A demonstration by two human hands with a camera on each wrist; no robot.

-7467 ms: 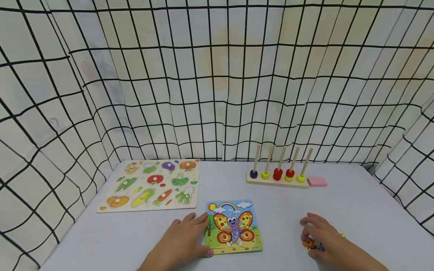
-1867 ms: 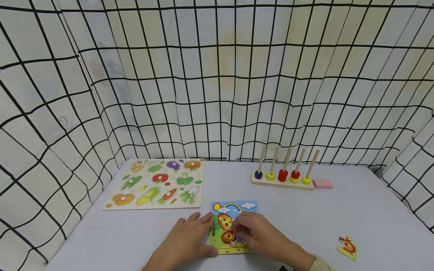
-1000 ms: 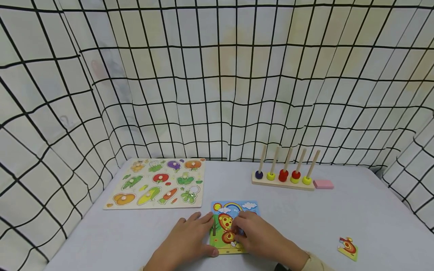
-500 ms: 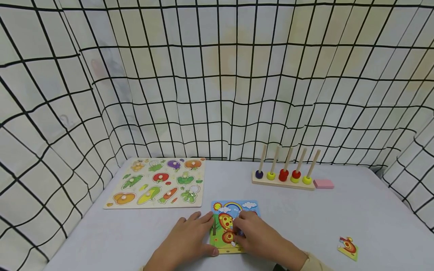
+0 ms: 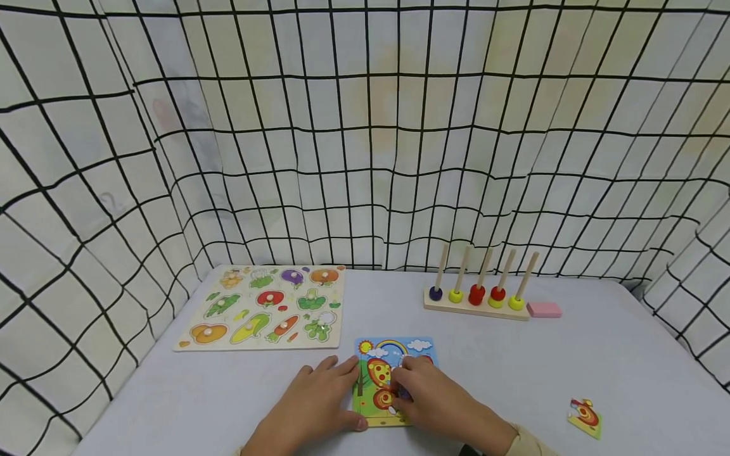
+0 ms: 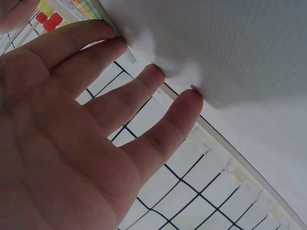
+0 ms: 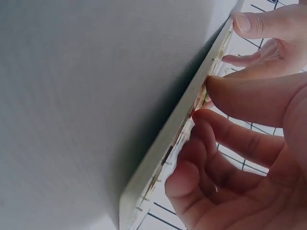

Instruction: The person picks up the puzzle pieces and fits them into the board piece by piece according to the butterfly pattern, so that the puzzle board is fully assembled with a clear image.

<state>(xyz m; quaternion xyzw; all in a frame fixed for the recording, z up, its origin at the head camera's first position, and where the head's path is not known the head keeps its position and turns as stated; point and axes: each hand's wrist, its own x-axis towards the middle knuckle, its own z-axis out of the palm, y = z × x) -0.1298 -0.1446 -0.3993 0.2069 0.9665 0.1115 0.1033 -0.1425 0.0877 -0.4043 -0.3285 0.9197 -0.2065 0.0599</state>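
A butterfly jigsaw puzzle board [image 5: 373,422] lies flat on the white table in front of me. My left hand [image 5: 316,405] rests along its left edge, fingers extended and thumb at the lower corner; the left wrist view shows the fingertips down on the table. Over the board's right half, my right hand [image 5: 441,399] has its fingers curled and pinches a puzzle piece [image 5: 403,393] against the surface. That piece is mostly hidden, with a purple bit showing. In the right wrist view, thumb [image 7: 240,98] and index fingertip meet the board's face. The butterfly's left wings are visible.
One loose puzzle piece [image 5: 585,417] lies at the right. A vegetable peg puzzle [image 5: 188,339] is at the back left. At the back right stand a peg abacus [image 5: 476,309] with beads and a pink block [image 5: 544,310]. Black netting [image 5: 371,171] encloses the table.
My right hand has come from the table's right side onto the board, leaving one piece behind there. Over the last second it shifts only slightly on the board; the left hand stays put.
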